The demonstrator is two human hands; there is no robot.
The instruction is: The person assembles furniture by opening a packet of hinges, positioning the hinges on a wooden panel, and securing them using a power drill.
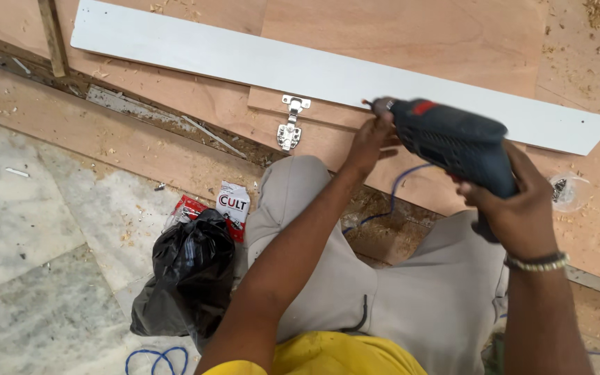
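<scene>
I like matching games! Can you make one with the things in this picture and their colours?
Things:
1. drill
2. bag
3. long board
4. hinge

Colours:
A. silver
B. black
C. dark blue
D. white

Pairs: 1-C, 2-B, 3-D, 4-A. The right hand holds the drill; the left hand is at its tip.

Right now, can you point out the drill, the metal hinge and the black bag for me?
drill [456, 142], head view, middle of its dark body.
metal hinge [290, 125], head view, its silver arm on the wood.
black bag [189, 271], head view, middle of the crumpled plastic.
</scene>
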